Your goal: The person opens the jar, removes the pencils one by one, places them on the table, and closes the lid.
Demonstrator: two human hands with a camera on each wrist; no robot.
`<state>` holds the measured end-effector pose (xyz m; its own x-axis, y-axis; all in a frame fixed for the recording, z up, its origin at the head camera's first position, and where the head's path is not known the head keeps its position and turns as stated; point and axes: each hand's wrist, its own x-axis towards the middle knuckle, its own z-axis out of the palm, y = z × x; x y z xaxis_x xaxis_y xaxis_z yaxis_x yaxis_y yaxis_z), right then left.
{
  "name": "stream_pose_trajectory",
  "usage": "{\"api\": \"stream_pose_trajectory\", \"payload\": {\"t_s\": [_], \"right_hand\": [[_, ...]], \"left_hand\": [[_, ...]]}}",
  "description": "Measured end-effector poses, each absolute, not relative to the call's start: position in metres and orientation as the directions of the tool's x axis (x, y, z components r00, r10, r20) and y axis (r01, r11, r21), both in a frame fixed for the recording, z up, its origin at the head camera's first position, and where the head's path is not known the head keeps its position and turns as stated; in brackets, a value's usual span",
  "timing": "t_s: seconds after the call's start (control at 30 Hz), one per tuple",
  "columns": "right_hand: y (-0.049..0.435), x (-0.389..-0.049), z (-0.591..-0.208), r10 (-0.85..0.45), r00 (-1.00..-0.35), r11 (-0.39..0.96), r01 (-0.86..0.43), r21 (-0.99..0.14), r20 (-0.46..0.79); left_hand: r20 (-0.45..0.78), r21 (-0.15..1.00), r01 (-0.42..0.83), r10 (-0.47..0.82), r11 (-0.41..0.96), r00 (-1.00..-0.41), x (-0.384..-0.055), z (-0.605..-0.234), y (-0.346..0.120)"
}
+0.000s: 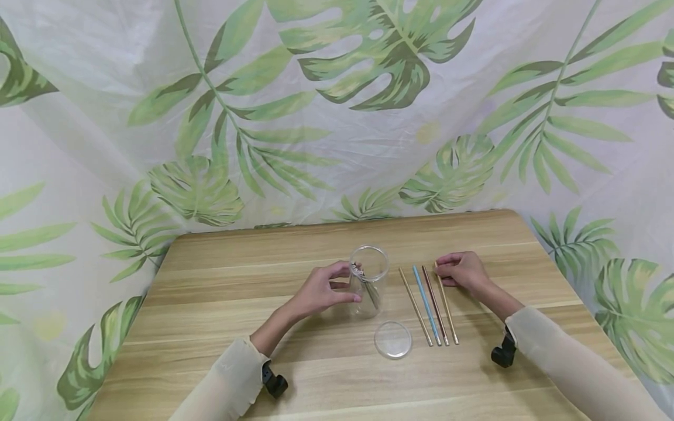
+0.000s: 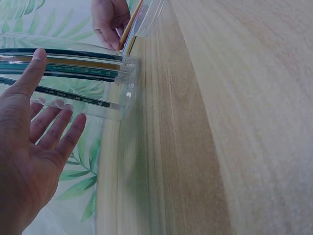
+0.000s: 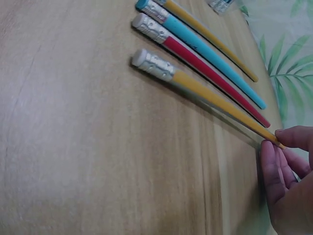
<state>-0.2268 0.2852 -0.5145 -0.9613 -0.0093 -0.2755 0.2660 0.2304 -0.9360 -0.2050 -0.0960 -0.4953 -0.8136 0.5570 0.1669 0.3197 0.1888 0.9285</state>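
The left hand (image 1: 322, 289) gripped a clear jar (image 1: 378, 280) that stood on the bench (image 1: 326, 374) with pencils inside (image 1: 371, 292). The right hand (image 1: 463, 271) pinched the far tip of a yellow pencil (image 1: 447, 306), beside a red pencil (image 1: 435, 305), a blue pencil (image 1: 427, 305) and another yellow one (image 1: 416, 307). A round lid (image 1: 392, 339) lay near the jar.

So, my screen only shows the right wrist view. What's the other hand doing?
Observer: The left hand is curved round a clear jar.
Operator: Ooh, is there anything in it?
Observer: Yes, there are dark green pencils inside.
Operator: Is the top covered?
Observer: No, a clear round lid lies on the table, nearer the person than the jar.
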Motion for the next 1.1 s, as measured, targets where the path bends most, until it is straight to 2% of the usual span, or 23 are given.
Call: {"api": "stream_pose_trajectory", "payload": {"t_s": [0.6,1.1], "right_hand": [[0.2788,-0.221,-0.519,0.011,-0.991,0.476,0.123,-0.871,-0.134],[0.2754,-0.2211,-0.5219,-0.018,-1.0,0.597,0.004,-0.803,-0.019]], "left_hand": [[0.143,0.933,0.298,0.552,0.203,-0.822,-0.2047,-0.4972,-0.0968],[0.145,0.934,0.298,0.554,0.197,-0.82,-0.2048,-0.496,-0.0965]]}}
